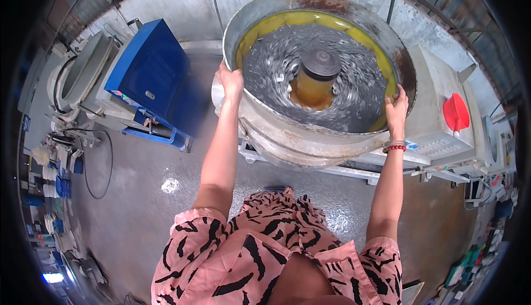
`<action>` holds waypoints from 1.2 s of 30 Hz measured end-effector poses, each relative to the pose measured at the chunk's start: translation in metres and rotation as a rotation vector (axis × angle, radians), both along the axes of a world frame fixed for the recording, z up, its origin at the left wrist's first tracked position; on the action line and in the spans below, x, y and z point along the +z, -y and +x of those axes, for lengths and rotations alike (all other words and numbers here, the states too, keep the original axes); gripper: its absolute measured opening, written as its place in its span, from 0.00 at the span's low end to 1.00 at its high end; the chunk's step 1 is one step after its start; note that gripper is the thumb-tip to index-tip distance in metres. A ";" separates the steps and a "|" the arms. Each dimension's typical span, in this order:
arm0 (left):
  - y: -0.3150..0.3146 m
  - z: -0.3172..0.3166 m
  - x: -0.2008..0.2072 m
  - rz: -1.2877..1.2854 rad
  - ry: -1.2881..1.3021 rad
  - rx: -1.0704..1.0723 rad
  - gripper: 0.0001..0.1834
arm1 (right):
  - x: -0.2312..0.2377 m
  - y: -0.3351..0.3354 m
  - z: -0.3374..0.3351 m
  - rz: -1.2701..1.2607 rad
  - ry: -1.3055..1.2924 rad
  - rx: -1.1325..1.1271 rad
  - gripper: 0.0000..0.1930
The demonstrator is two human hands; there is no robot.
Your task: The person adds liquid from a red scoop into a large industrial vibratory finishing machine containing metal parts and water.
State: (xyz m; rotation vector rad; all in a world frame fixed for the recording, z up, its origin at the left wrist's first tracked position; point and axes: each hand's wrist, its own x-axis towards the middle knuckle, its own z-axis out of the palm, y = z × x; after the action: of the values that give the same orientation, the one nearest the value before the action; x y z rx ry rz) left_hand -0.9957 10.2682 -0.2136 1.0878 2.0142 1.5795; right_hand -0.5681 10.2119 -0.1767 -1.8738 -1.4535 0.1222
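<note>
In front of me stands a big round metal tub (310,139) with a yellowish inner lining (275,22). A mass of small silvery pieces (354,61) fills it, blurred in a swirl around the centre; what the pieces are, I cannot tell. From the middle rises an amber column (310,89) with a dark round cap (321,61). My left hand (229,82) is closed over the tub's left rim. At the right front, my right hand (396,110) grips the rim too, its fingers reaching over the inner side, and a red bead bracelet (395,148) circles that wrist.
On the left is a machine with a blue cover (149,73), and beyond it another round tub (86,70). A red plastic funnel-shaped thing (456,112) lies on the pale cabinet (437,84) to the right. A dark hose (110,167) loops over the wet floor (144,216).
</note>
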 end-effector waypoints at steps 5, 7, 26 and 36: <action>0.016 0.014 0.028 -0.025 0.140 -0.097 0.32 | 0.001 0.000 0.002 0.000 0.008 -0.001 0.29; 0.010 0.007 0.016 -0.029 0.100 -0.038 0.31 | 0.002 0.001 0.000 -0.001 -0.001 0.002 0.29; -0.001 0.004 -0.006 0.026 -0.069 0.049 0.29 | 0.000 -0.001 0.002 -0.016 -0.004 0.003 0.27; -0.002 0.004 -0.010 0.014 -0.092 0.092 0.29 | 0.003 0.000 -0.001 -0.061 -0.003 0.009 0.27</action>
State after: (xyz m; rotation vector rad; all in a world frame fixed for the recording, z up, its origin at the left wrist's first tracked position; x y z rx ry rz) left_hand -0.9920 10.2707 -0.2232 1.1060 2.1452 1.6180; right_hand -0.5690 10.2121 -0.1740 -1.9147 -1.4715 0.1752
